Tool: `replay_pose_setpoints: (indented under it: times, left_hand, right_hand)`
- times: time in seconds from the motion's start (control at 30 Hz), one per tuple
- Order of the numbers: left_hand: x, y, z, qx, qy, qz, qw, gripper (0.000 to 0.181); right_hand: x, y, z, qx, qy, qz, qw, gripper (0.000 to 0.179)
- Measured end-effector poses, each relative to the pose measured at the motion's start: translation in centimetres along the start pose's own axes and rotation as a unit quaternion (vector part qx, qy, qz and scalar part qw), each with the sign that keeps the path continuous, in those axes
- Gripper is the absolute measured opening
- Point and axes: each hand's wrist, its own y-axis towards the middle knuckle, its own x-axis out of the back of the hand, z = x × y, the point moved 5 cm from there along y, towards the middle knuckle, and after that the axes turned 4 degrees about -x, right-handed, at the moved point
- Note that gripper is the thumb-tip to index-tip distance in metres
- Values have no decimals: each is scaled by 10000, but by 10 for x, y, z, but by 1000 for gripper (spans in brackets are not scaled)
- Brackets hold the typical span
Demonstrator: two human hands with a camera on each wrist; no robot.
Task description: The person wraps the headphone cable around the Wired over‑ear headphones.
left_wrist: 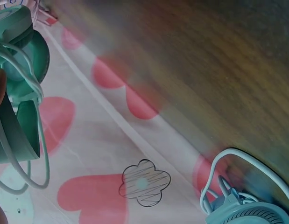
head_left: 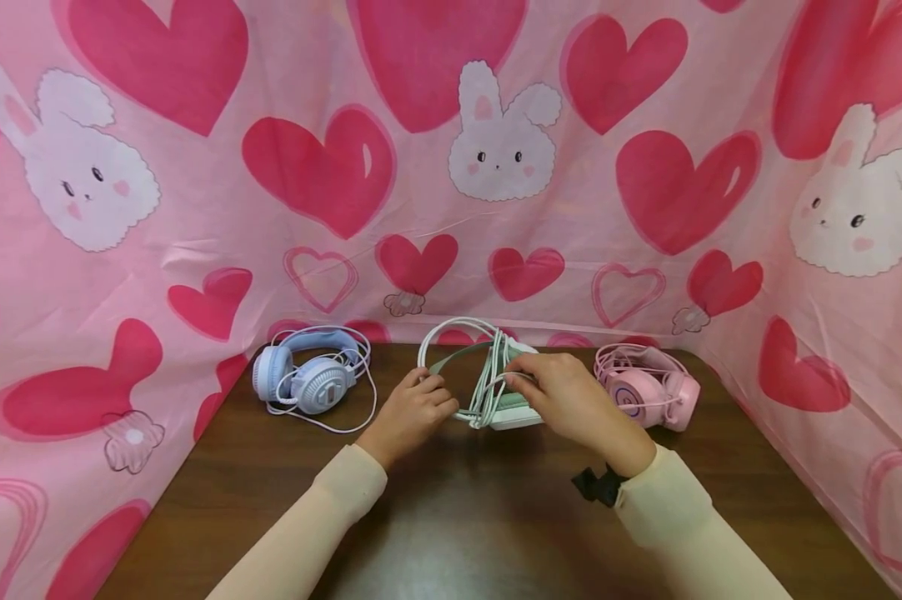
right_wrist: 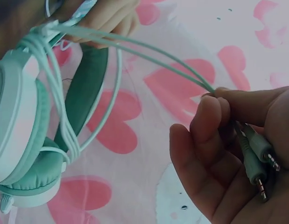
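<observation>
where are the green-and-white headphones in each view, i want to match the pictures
Head: green-and-white headphones near the centre, just below mid-height, between the left hand and right hand.
Left wrist: at the left edge, partly cut off.
Right wrist: on the left side, partly cut off.
Shared landmark: the heart-print cloth behind them in all three.

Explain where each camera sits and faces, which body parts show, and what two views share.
Head: worn on the head, facing forward and down at green-and-white headphones; left hand, right hand, cream sleeves show.
Left wrist: on that wrist, facing past the headphones to pink heart-print cloth and brown wooden table; slivers of left hand show.
Right wrist: on that wrist, facing the headphones and slim metal-tipped plugs; right hand large, left hand partly seen.
Head and right-wrist views share both hands.
</observation>
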Motion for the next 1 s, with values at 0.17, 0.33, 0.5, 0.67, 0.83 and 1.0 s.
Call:
replay_pose_setpoints:
  times: [0.17,0.33,0.5,0.67,0.83,1.0]
  left_hand:
    - [3,1,-4,-173,-19,21,9998,25]
    - [5,1,-7,-382,-37,17,9993,26]
    - [7,0,-11,-583,-85,7,9983,32]
    - [9,-1,-16,-741,-197,49,9970,40]
    - [10,0,-20,-863,-392,70,9955,28]
    - [14,3,-23,-904,-568,88,9942,28]
  right_hand:
    - [-3,8,-12,-79,36,-47,10000,9]
    - [-5,14,-24,93,-62,-328,9994,8]
    - [-6,17,-37,157,-305,-644,9973,13]
    - [-7,20,-52,-22,-290,-740,9968,17]
    - [-11,22,-71,-693,365,-383,9962,21]
    - [-17,23,-89,-1489,1153,48,9821,18]
